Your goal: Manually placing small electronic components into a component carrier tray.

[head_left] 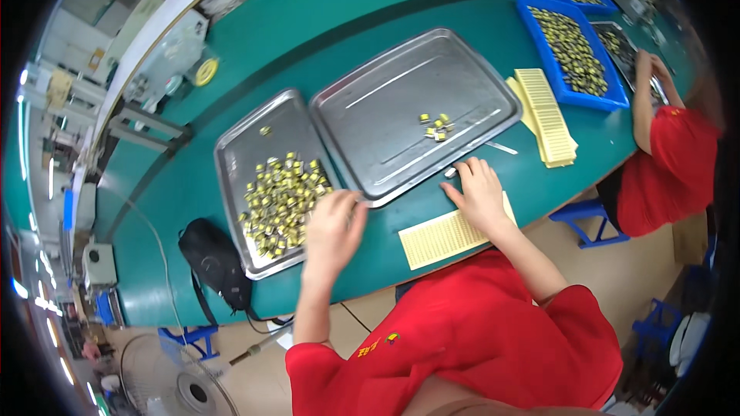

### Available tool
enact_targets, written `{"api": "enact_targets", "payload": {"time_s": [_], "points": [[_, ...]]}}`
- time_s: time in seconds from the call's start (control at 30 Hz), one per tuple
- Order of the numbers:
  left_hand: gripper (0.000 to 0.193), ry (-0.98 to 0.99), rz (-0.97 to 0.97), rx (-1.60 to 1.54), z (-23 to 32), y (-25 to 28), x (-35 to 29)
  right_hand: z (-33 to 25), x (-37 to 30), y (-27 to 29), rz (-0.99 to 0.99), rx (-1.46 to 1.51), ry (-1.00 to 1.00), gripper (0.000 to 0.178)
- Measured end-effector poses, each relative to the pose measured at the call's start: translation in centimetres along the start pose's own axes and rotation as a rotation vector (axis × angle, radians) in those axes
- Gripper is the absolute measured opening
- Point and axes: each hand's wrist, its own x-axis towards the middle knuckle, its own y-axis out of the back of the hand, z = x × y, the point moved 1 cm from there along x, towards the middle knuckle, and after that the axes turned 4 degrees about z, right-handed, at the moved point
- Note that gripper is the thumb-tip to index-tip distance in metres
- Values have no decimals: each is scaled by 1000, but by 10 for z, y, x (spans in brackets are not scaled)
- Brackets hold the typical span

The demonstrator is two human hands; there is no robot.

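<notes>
My left hand [333, 233] is over the right edge of a narrow metal tray [234, 162], beside a heap of small yellow-and-silver wound components [281, 196]. Its fingers are curled together and slightly blurred; whatever they may hold is hidden. My right hand [481, 194] is open, thumb and forefinger apart, at the near edge of a wide metal tray [385, 108]. A small whitish piece [450, 173] lies by its forefinger tip. Several loose yellow components [439, 134] are in the wide tray. Partly under my right wrist lies a yellow card [439, 240] with rows of small marks.
A stack of yellow cards [547, 119] and a thin pale strip [502, 147] lie right of the wide tray. Beyond stands a blue bin [532, 19] full of components. A co-worker's hands [651, 69] are at the far right. A black bag [212, 258] lies at left.
</notes>
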Motion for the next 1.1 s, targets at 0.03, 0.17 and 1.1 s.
{"api": "enact_targets", "payload": {"time_s": [0.03,0.17,1.1], "points": [[24,7,-50,-47,6,-7,-7,-10,2,-9,-11,-55,-18,29],[45,61,-82,-245,25,-22,-22,-63,6,-20,-202,105,51,23],[26,-279,-50,18,21,-144,87,53,92,-4,-141,204,-10,28]]}}
